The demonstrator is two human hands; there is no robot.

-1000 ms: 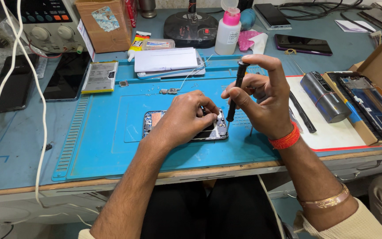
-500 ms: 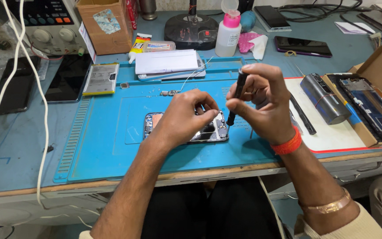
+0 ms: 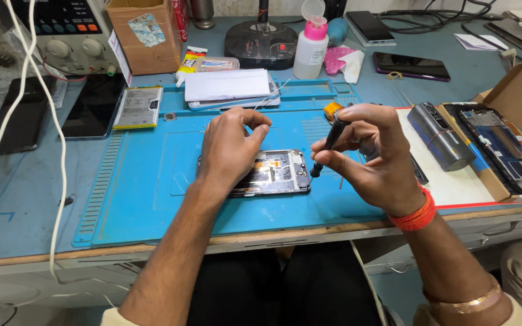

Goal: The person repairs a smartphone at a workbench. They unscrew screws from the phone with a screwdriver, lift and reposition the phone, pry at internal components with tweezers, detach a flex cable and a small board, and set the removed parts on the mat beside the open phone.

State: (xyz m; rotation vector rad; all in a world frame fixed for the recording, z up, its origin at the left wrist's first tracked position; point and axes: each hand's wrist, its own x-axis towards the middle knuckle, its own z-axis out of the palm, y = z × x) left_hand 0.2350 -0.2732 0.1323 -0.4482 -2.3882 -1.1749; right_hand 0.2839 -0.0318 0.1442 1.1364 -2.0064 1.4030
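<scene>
Black screwdriver [image 3: 328,145], gripped by right hand [image 3: 373,154], has lifted off the phone [image 3: 273,173]; left hand [image 3: 229,145] pinches empty.

- The left hand [image 3: 228,148] sits at the centre of the frame, back facing up, with its thumb and forefinger curled so their tips pinch together.
- The left forearm runs down to the lower left.
- The right hand [image 3: 373,157], right of centre, has its fingers curled in a pinch grip.
- The right forearm slants to the lower right.

head cam | looks steeply down from above | close over blue mat [image 3: 152,199] | single view
</scene>
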